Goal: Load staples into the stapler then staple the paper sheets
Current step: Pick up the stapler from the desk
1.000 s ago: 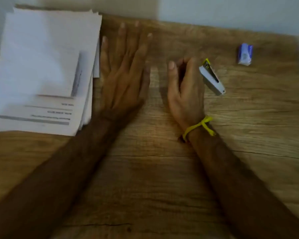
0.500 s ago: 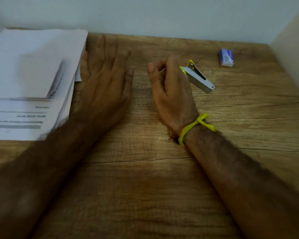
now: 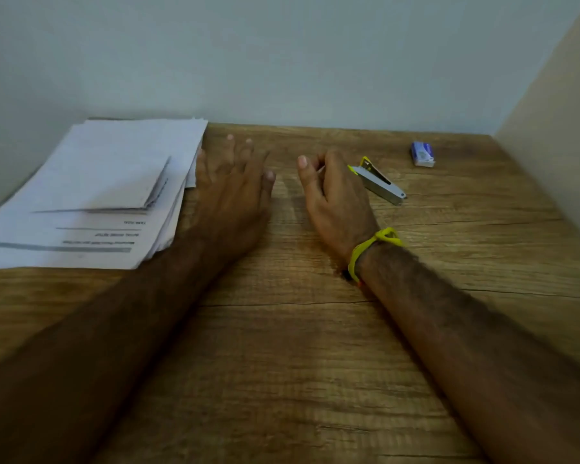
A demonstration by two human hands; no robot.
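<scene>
My left hand (image 3: 231, 192) lay flat on the wooden tabletop (image 3: 315, 363), palm down, fingers straight and slightly spread, holding nothing; its little-finger side sat just beside the right edge of the paper sheets (image 3: 114, 182), and I could not tell whether skin actually met paper there. The sheets made a loose stack at about ten o'clock from the middle of the tabletop, reaching back to the wall (image 3: 282, 61), with one folded sheet (image 3: 138, 192) resting on top and a few lines of print showing on the page beneath it. My right hand (image 3: 335, 202) rested on its outer edge at about twelve o'clock, thumb up and fingers curled inward; something thin and pale showed between thumb and fingers, too small for me to make out, so I could not tell whether that hand gripped anything. A yellow band (image 3: 369, 249) circled my right wrist. The stapler (image 3: 379, 182), grey metal with a yellow end, lay on the tabletop at about one o'clock, just beside the back of my right hand, its yellow end nearest my knuckles and its length angled toward four o'clock. The small blue and white staple box (image 3: 423, 154) sat farther out at about two o'clock, apart from the stapler and near the back edge.
</scene>
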